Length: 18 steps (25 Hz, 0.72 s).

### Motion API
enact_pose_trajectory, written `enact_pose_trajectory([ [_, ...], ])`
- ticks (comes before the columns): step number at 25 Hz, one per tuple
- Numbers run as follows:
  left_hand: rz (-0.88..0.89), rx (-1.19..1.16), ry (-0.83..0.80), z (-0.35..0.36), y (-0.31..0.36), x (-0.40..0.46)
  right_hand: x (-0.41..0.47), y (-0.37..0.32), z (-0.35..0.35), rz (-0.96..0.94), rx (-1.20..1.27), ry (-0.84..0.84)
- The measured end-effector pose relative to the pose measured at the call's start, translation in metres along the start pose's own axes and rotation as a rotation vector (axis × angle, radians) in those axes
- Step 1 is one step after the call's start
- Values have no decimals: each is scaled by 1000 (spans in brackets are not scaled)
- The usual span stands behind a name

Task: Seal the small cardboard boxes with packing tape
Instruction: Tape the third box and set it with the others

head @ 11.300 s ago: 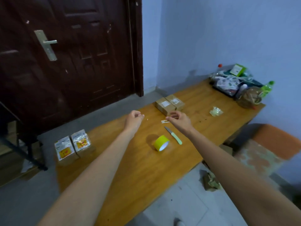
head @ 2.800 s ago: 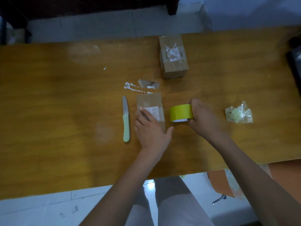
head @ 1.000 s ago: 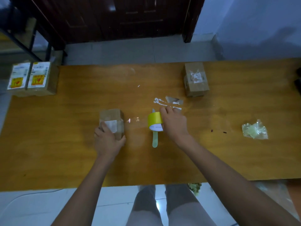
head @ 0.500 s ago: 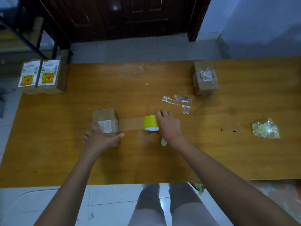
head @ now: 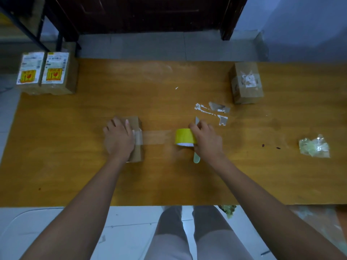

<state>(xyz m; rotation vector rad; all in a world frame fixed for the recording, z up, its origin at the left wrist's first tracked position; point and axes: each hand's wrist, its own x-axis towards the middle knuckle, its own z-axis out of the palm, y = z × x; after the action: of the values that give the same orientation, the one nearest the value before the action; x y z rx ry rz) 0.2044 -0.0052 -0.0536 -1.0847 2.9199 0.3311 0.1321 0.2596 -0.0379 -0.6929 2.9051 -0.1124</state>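
Observation:
A small cardboard box [head: 136, 126] lies in the middle of the wooden table [head: 75, 166]. My left hand [head: 118, 138] lies flat on top of it, fingers straight, pressing the tape end down. A clear strip of tape [head: 156, 136] stretches from the box to the yellow tape roll [head: 183, 136]. My right hand [head: 205, 140] grips the roll, fingers curled over it. A green-handled knife [head: 196, 158] lies under my right hand, mostly hidden. Another small box [head: 246, 83] with torn label remains stands at the back right.
Two labelled boxes [head: 47, 72] sit at the table's back left corner. Tape and paper scraps [head: 216, 112] lie behind the roll. A crumpled plastic wrapper [head: 314, 147] is at the right. A dark door and a metal rack stand beyond the table.
My left hand has slid up onto the box top and now presses flat on the tape. My right hand has pulled the roll further right, lengthening the strip.

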Motion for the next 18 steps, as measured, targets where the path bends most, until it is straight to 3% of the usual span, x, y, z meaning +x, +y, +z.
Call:
enact_pose_trajectory([
  [4, 0, -23, 4, 4, 0, 1, 3, 7, -1, -22, -88, 65],
  [8, -16, -37, 2, 4, 1, 2, -2, 5, -14, 29, -89, 11],
  [14, -16, -135, -36, 5, -3, 5, -49, 24, -10, 553, 324, -144],
  [18, -56, -234, -94, 0, -5, 11, -39, -2, 15, 684, 360, -159],
])
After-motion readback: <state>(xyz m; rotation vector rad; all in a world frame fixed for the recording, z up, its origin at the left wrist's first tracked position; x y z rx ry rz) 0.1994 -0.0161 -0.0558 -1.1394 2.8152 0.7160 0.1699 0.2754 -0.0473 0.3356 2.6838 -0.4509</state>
